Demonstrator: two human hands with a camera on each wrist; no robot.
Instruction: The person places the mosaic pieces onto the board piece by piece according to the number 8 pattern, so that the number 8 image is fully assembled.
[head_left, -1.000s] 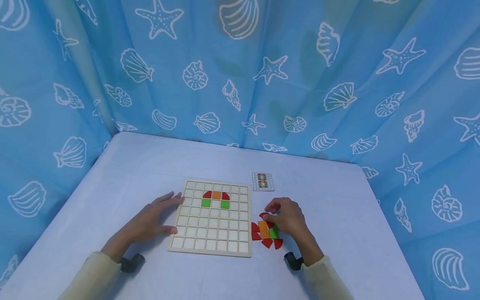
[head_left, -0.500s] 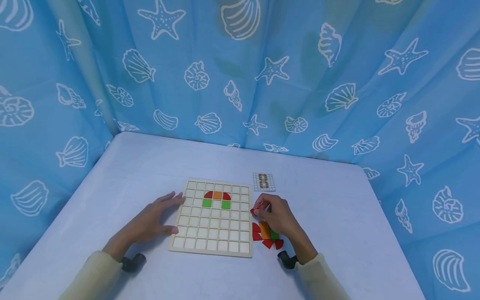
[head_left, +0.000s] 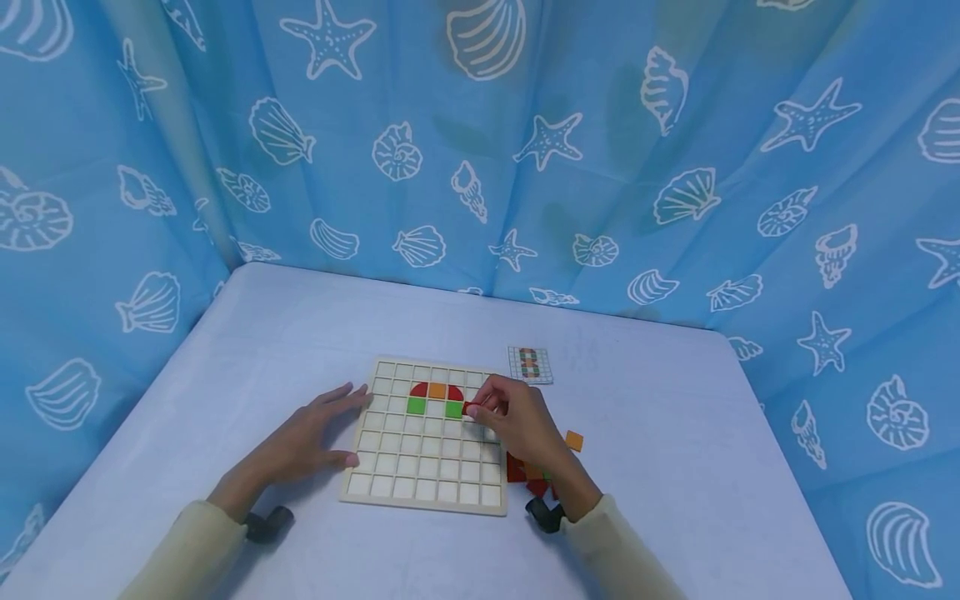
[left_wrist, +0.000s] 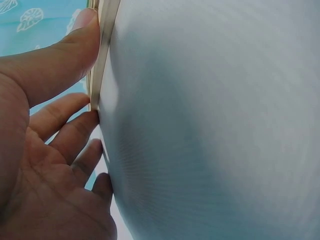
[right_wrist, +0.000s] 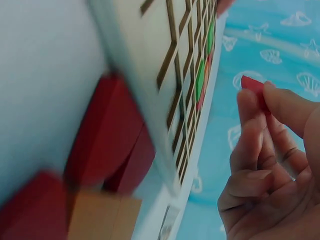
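Note:
My right hand (head_left: 522, 421) pinches a red tile (head_left: 469, 408) with a curved edge between thumb and fingertips, over the grid board (head_left: 420, 504). The tile sits just right of a green square tile (head_left: 453, 409); whether it touches the board I cannot tell. In the right wrist view the same red tile (right_wrist: 256, 90) juts from the fingertips. On the board, an orange square (head_left: 437, 391) lies between two red rounded tiles, with another green square (head_left: 416, 406) below the left one. My left hand (head_left: 300, 437), fingers spread, rests against the board's left edge.
Red, orange and green tiles (head_left: 516, 469) lie beside the board's right edge, partly hidden by my right forearm. A lone orange square (head_left: 574, 440) lies right of that arm. Behind is a small pattern card (head_left: 529, 365). A blue curtain (head_left: 480, 208) hangs behind the table.
My right hand has carried the red tile leftward from the loose tiles to over the board. A lone orange square has come into view. My left hand stays at the board's edge.

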